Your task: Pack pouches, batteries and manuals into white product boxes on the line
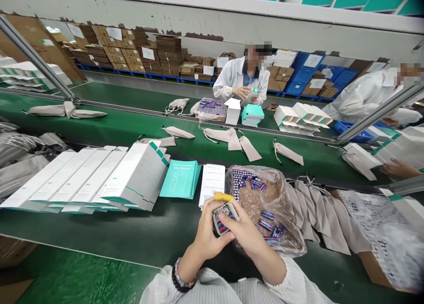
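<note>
Both hands are around a small open white box [232,210], held upright over the belt's near side. My left hand [208,235] grips its left side with the fingers wrapped round. My right hand [247,229] holds the other side, its thumb over the opening against the contents. Blue and red batteries [222,227] show inside, partly hidden by the thumb. A yellow cover [223,197] wraps a fingertip at the box's far edge. Right beside the hands, a plastic-lined tray [291,233] holds loose batteries [266,225] and a packed block of them.
White boxes [122,176] stand in a row at left, beside teal user manuals [180,178] and printed sheets [212,182]. Grey drawstring pouches [331,220] lie at right. More pouches [228,136] lie on the green conveyor. A co-worker [243,78] handles a box across the line.
</note>
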Available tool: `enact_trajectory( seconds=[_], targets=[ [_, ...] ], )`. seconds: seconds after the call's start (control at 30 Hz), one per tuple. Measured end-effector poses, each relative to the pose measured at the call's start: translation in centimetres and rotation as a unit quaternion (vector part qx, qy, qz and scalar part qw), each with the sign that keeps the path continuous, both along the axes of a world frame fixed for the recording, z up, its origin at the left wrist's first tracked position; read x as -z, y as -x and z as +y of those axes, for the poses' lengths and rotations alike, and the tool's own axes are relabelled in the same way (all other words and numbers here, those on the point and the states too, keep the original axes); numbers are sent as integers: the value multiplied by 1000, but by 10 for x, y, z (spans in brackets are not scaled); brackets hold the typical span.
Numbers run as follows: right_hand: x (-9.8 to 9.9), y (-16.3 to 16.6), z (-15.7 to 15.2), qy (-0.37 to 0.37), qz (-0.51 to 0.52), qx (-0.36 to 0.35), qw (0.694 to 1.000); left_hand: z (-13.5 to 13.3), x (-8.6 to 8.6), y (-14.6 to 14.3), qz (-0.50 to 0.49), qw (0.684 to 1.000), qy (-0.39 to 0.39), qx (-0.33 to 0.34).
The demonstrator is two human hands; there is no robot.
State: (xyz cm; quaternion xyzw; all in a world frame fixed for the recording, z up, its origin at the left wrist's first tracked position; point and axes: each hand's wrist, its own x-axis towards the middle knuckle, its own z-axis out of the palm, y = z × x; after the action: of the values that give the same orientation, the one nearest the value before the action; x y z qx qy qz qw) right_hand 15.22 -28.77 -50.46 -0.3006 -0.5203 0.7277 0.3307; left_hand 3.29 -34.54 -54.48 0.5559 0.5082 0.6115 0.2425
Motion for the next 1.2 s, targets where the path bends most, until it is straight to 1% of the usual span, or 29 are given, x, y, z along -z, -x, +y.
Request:
enact_trajectory(
  seconds=[0.07, 0.13, 0.23, 0.3, 0.43, 0.5, 0.57, 0.63, 0.7, 0.73, 0.8, 0.87, 0.93, 0.97, 1.03, 1.07, 1.1, 1.13, 1.2],
  targets=[
    [4, -2, -2, -12, 34, -12, 999, -6, -5, 3, -74, 996, 18, 55],
    [4, -1, -5, -39, 41, -20, 998, -11, -9, 3, -133, 988, 38, 72],
    [0, 5, -7, -71, -8, 14, 997, -11, -13, -1, -163, 984, 56, 44],
    [-2, 10, -8, -75, -15, 39, 996, -8, -14, -3, -190, 979, 74, 15],
    [3, 17, -8, -64, 62, 22, 996, -4, -18, -7, -258, 960, 97, -36],
    [4, 18, -6, -57, 76, 14, 995, -3, -20, -8, -263, 959, 89, -53],
    [2, 19, -5, -50, 56, 8, 997, -2, -21, -8, -235, 967, 57, -76],
    [-1, 21, -3, -50, 38, 8, 998, 0, -20, -5, -174, 980, -14, -100],
    [-1, 21, -1, -47, 45, 30, 997, 2, -16, 4, -72, 987, -100, -99],
    [0, 20, 0, -45, 52, 43, 997, 2, -13, 11, -9, 987, -136, -90],
    [5, 15, 4, -55, 59, 50, 996, 2, -9, 25, 117, 974, -183, -66],
    [9, 6, 9, -106, 45, 20, 993, 0, -8, 37, 199, 958, -200, -50],
    [8, -5, 16, -207, 11, -30, 978, -5, -13, 44, 229, 957, -173, -34],
    [6, -10, 19, -269, -12, -54, 962, -7, -17, 45, 234, 961, -145, -26],
    [0, -17, 26, -387, -57, -92, 916, -12, -26, 46, 236, 968, -85, -12],
    [-3, -19, 29, -432, -70, -105, 893, -14, -31, 45, 234, 970, -61, -10],
    [-7, -20, 32, -461, -79, -112, 877, -15, -36, 45, 225, 974, -41, -11],
    [-11, -20, 33, -474, -83, -114, 869, -15, -41, 44, 210, 977, -22, -15],
    [-18, -18, 35, -465, -85, -112, 874, -16, -50, 42, 168, 985, 25, -17]
  ],
)
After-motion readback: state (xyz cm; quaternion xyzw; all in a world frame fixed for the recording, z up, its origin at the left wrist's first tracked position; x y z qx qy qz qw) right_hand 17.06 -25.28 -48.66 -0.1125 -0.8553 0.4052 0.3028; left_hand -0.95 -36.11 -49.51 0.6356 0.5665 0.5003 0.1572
